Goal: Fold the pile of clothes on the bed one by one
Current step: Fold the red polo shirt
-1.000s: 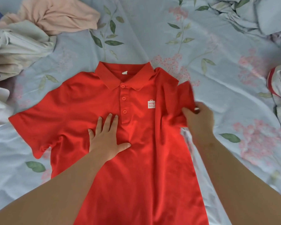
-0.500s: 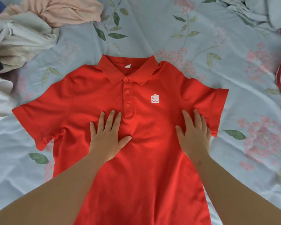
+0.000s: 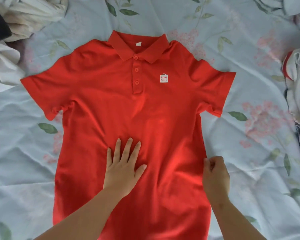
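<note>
Both grips have moved down the red polo shirt (image 3: 128,110) since half a second ago, from chest level beside the placket to the midriff.

Left grip (image 3: 123,165): released, palm down, fingers straight and slightly spread. It presses flat on the shirt front, directly below the button placket (image 3: 136,75).

Right grip (image 3: 215,174): formerly flat on the chest, now at the shirt's side edge. Its fingers are curled and the thumb tip is against that edge, pinching the fabric there. Most of the hand lies over the floral bed sheet (image 3: 249,70), just outside the shirt.

The shirt lies face up and spread on the sheet, between and beyond the two grips. Its collar (image 3: 139,47) is the part farthest from both, and its lower end runs out of frame beside the forearms. One short sleeve (image 3: 45,94) extends well beyond the left grip and to its outer side. The other sleeve (image 3: 216,90) lies flat straight beyond the right grip. The white chest logo (image 3: 163,78) sits beyond and between the grips, nearer the right one. Soft creases spread from around the left grip.

A heap of pale garments (image 3: 24,14) lies far beyond the left grip, apart from the shirt. White and red clothing (image 3: 298,80) lies far to the outer side of the right grip, at the frame edge.
</note>
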`<move>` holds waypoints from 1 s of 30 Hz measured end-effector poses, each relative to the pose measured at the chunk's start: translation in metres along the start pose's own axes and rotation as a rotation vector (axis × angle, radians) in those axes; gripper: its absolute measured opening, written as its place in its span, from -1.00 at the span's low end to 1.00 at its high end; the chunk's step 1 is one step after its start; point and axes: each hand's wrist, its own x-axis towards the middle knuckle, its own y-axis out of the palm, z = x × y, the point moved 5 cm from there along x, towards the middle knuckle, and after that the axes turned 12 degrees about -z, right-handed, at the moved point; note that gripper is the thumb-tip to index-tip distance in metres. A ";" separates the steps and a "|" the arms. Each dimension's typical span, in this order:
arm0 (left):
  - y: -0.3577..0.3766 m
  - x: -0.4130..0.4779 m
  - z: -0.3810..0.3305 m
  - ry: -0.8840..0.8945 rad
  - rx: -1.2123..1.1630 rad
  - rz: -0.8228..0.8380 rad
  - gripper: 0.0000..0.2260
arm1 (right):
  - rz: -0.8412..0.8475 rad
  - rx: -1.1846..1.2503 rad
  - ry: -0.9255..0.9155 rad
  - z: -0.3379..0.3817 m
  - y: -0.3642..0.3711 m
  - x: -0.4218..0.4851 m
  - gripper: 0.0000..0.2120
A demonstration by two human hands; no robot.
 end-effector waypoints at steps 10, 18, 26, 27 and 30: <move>0.010 -0.074 0.000 0.091 0.028 0.059 -0.38 | 0.076 0.009 0.179 -0.071 -0.030 -0.056 -0.77; -0.007 -0.106 0.014 0.121 -0.058 0.052 -0.45 | 0.292 -0.212 0.166 -0.096 -0.026 -0.079 -0.78; -0.042 -0.143 0.113 -1.008 -0.599 -0.484 -0.55 | -0.009 -0.379 -0.100 -0.040 -0.019 -0.126 -0.49; -0.034 -0.147 0.123 -1.087 -0.676 -0.410 -0.51 | 0.023 -0.352 -0.186 -0.024 -0.009 -0.138 -0.49; -0.018 -0.151 0.139 -1.073 -0.872 -0.211 -0.58 | 0.230 -0.306 -0.338 0.010 0.030 -0.174 -0.52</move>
